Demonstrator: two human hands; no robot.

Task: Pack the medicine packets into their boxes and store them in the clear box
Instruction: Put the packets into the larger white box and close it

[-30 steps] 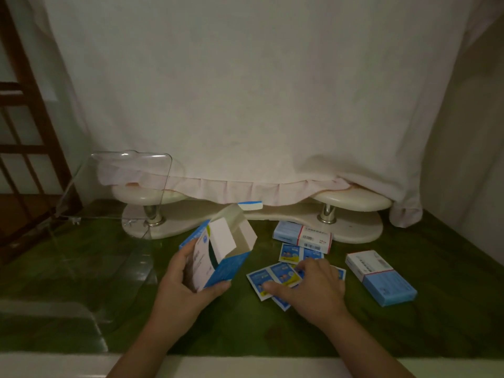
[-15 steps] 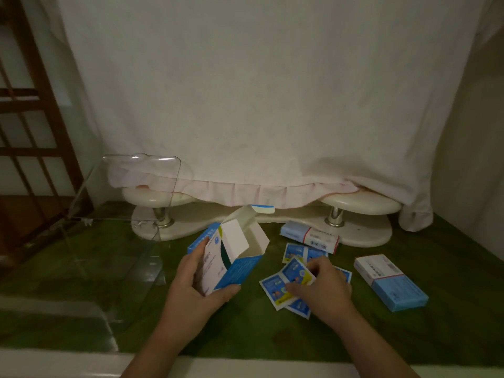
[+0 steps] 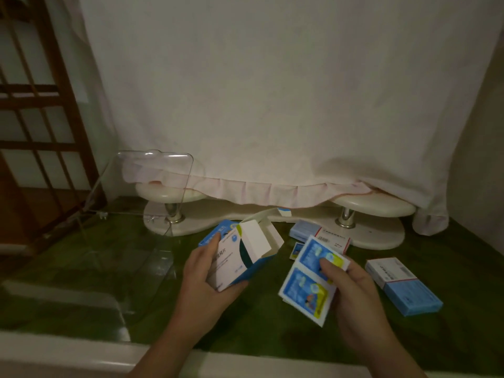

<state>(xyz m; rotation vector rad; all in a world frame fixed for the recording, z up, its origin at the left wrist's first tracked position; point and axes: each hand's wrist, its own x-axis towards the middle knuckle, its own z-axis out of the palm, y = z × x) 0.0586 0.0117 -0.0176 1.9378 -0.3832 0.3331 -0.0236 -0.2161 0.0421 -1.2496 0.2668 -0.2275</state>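
Box in the left grip, packets in the right.
The left grip (image 3: 207, 276) is curled round an open box (image 3: 240, 257), flaps up, held above the green worktop (image 3: 272, 331). The right grip (image 3: 354, 293) pinches a strip of two packets (image 3: 308, 279) just right of it. A loose packet (image 3: 296, 249) and two closed boxes (image 3: 403, 287) lie beyond; the clear box (image 3: 152, 186) stands at far left.
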